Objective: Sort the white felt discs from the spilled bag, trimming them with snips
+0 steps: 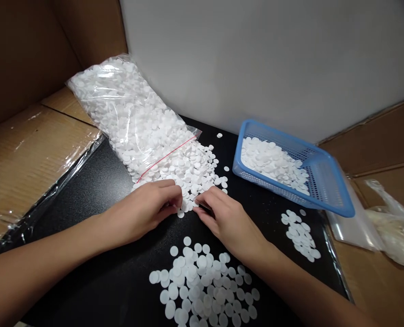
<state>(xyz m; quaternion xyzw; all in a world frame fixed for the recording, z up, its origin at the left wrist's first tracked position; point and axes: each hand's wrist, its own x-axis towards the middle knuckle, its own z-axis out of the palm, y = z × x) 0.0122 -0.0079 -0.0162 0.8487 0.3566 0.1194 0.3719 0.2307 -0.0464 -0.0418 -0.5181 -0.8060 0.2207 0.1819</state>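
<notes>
My left hand [149,204] and my right hand [225,218] meet at the near edge of a heap of small white round discs [193,170]. The fingers of both hands are curled into a pinch at the discs. What lies between the fingertips is too small and too hidden to make out. The heap spills from the mouth of a clear zip bag [127,109] with a red seal line, lying full of discs behind my left hand. Closer to me, thin, slightly see-through white discs [205,286] are spread loosely on the black tabletop [86,277].
At the right, a blue mesh basket [341,190] holds a mound of white discs [273,163]. A small group of discs [300,236] lies in front of it. Clear plastic bags [358,227] sit beyond it on cardboard. A pale wall [256,59] stands behind, with cardboard [45,145] at the left.
</notes>
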